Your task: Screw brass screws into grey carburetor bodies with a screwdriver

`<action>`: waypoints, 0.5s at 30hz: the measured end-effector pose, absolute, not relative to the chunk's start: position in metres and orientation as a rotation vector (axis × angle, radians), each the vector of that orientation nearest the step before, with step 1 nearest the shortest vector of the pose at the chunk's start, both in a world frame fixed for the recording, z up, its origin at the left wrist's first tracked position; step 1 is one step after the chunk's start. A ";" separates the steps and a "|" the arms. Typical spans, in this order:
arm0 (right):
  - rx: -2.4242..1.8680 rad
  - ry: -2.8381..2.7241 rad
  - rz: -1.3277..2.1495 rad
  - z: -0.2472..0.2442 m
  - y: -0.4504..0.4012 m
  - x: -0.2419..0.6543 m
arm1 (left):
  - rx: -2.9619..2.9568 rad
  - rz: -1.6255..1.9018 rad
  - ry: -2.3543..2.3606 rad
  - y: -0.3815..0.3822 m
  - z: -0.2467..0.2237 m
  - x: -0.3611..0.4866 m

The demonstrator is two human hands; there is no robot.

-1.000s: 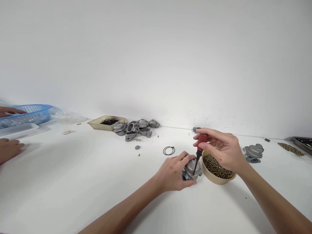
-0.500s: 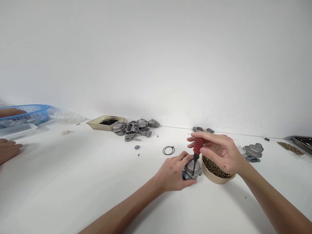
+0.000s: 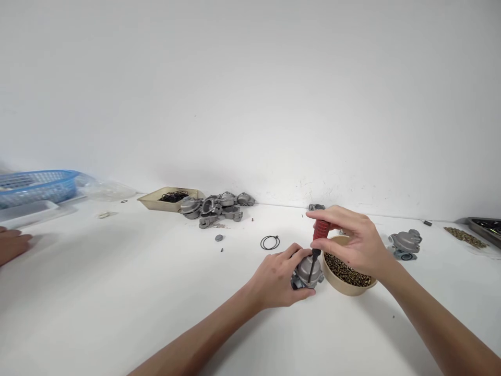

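My left hand (image 3: 279,277) grips a grey metal carburetor-like part (image 3: 311,270) on the white table, thumb at its near side and fingers behind. A red-handled screwdriver (image 3: 321,230) is held between the thumb and fingers of my right hand (image 3: 352,243). Its dark shaft slants down, with the tip at the near edge of the part's domed cover. Just right of the part stands a round beige bowl (image 3: 346,288) of small brass-coloured screws, partly beneath my right hand. Two thin black rings (image 3: 270,242) lie behind my left hand.
Several metal parts (image 3: 211,206) are piled beside a beige tray (image 3: 156,202) of black rings. Another part (image 3: 406,244) stands right. At far left are a blue basket (image 3: 58,188) and another person's hand (image 3: 13,245). Loose screws (image 3: 464,237) lie far right.
The screwdriver handle has tilted slightly right, and my right hand's fingers have closed in around it. The other person's arm has left the blue basket. My left hand still holds the part.
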State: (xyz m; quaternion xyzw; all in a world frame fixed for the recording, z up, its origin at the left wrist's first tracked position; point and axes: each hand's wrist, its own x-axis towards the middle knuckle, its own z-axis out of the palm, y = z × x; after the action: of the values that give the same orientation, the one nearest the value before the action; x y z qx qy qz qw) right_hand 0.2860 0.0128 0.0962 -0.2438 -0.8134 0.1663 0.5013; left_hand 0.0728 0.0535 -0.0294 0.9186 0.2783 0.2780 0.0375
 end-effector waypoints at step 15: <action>-0.547 -2.083 0.666 0.101 0.009 0.292 | 2.805 0.838 0.847 0.052 -0.027 0.073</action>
State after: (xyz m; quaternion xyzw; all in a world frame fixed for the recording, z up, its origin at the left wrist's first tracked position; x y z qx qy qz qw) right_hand 0.2915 0.0089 0.1005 -0.2193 -0.8346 0.2667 0.4292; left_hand 0.0727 0.0523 -0.0265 0.9194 0.2776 0.2746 0.0470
